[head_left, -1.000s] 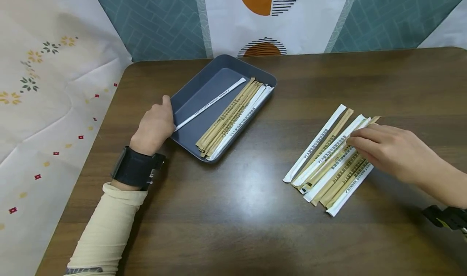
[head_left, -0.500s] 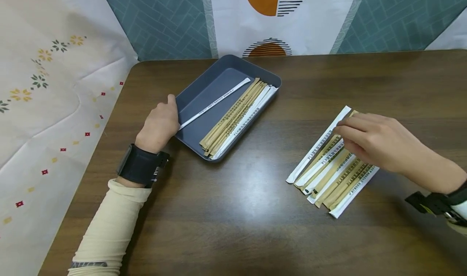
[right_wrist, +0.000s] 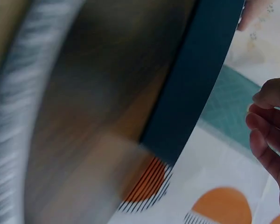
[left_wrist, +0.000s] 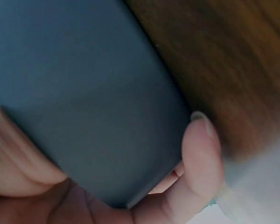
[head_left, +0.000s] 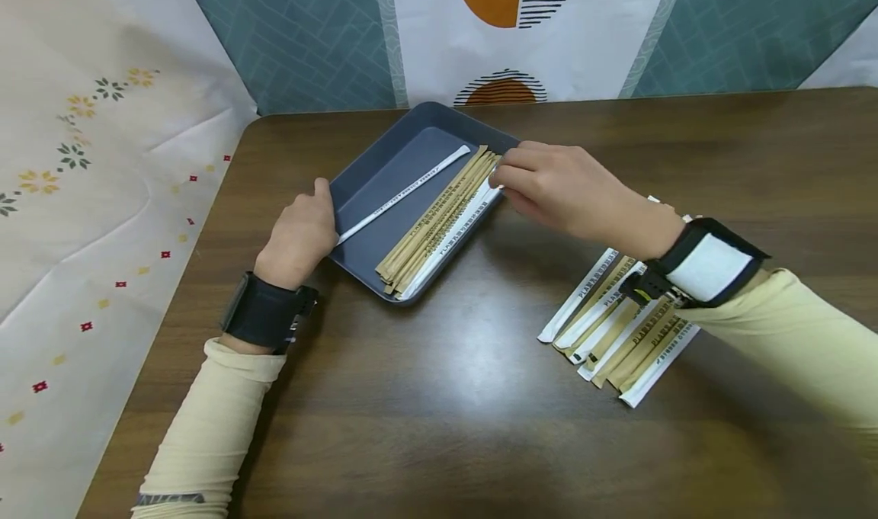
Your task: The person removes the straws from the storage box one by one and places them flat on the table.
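Tray (head_left: 392, 170) is gripped by left hand (head_left: 299, 233), right hand (head_left: 552, 187) bent over packets (head_left: 439, 220).

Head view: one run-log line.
left hand: grips dark grey rectangular tray; right hand: at tray's right side; slim tan and white paper packets: in tray

The right wristband (head_left: 710, 264) and sleeve (head_left: 796, 344) partly hide the loose paper-wrapped sticks (head_left: 620, 334)

Matt, smooth and plastic-looking, the tray (head_left: 391, 164) contrasted with paper packets (head_left: 435, 225) and a glossy wood-grain table (head_left: 466, 435); creased cloth (head_left: 103, 260) lined the left side.
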Demonstrator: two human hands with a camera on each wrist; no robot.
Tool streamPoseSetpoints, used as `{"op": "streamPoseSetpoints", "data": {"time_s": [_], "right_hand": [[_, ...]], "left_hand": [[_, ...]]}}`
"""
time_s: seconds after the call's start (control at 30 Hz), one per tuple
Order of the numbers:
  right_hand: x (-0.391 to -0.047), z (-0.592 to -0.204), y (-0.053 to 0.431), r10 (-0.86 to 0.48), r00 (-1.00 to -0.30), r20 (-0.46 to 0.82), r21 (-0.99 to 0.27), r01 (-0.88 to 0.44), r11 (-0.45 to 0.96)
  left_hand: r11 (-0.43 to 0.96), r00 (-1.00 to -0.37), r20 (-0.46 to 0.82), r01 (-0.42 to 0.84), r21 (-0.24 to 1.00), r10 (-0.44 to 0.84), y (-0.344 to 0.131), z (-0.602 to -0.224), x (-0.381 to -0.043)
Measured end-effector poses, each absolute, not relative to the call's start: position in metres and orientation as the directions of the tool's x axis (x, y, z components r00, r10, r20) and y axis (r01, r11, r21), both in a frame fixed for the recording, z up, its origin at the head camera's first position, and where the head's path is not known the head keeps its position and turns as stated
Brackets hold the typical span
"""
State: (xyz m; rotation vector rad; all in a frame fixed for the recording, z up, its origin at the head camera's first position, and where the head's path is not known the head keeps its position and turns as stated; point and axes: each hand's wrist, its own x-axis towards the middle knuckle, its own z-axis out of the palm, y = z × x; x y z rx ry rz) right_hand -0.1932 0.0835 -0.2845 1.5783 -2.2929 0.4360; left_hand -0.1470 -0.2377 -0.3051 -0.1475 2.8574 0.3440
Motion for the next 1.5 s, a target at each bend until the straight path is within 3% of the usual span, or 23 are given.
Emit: {"op": "streamPoseSetpoints", "data": {"time_s": [0.33, 0.57, 0.83, 1.1, 1.5], "right_hand": [[-0.217, -0.288, 0.022, -0.884, -0.434, 0.174, -0.030, -0.900, 0.436], [-0.223, -0.310, -0.017, -0.899, -0.428, 0.089, -0.045, -0.904, 0.426], [-0.214, -0.318, -0.044, -0.916, -0.400, -0.027, 0.053, -0.916, 0.399], [-0.213, -0.316, -0.044, -0.911, -0.412, -0.009, 0.085, -0.908, 0.410], [-0.209, -0.314, -0.043, -0.926, -0.376, 0.010, 0.122, -0.919, 0.375]], "left_hand": [[0.971, -0.966, -0.253, -0.108, 0.212, -0.052, -0.235, -0.306, -0.148], [0.970, -0.966, -0.246, -0.126, 0.207, -0.073, -0.236, -0.305, -0.146], [0.973, -0.970, -0.236, -0.109, 0.201, -0.060, -0.240, -0.306, -0.138], [0.972, -0.976, -0.211, -0.096, 0.214, -0.050, -0.236, -0.305, -0.144], [0.972, -0.968, -0.242, -0.122, 0.200, -0.072, -0.237, -0.304, -0.141]]}}
